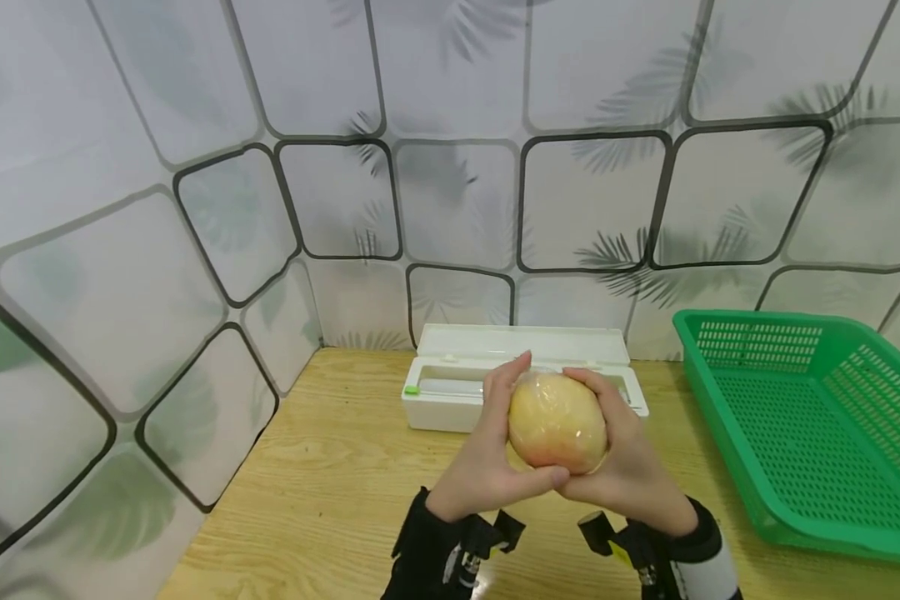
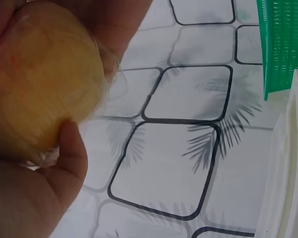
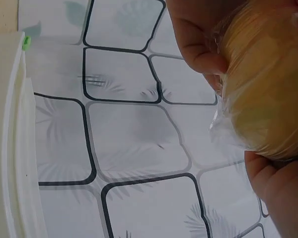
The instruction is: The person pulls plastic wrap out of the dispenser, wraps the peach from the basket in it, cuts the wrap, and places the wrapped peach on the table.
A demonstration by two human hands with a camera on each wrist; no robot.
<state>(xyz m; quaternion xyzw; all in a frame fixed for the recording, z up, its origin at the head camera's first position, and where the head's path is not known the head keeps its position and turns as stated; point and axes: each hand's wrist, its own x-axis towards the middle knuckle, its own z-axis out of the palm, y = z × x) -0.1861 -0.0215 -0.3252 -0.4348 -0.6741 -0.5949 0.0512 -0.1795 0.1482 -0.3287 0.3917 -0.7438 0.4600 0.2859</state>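
Both hands hold a round yellow fruit [image 1: 557, 421] with a reddish blush, wrapped in clear cling film. In the head view it is held up over the table, in front of the white box. My left hand [image 1: 491, 454] grips its left side, the thumb low in front and the fingers up along the side. On the other side my right hand [image 1: 626, 458] curls round it, and the thumbs meet beneath. Loose film [image 3: 223, 126] bunches out at the fruit's edge in the right wrist view. Film also stands off the fruit [image 2: 49, 74] in the left wrist view.
Behind the hands, a white cling film dispenser [image 1: 438, 414] stands with its lid [image 1: 525, 342] raised, a roll inside and a green piece at its left end. A green plastic basket [image 1: 765, 500] is at the right on the wooden table [image 1: 307, 492]. Patterned sheeting [image 1: 457, 200] covers the walls.
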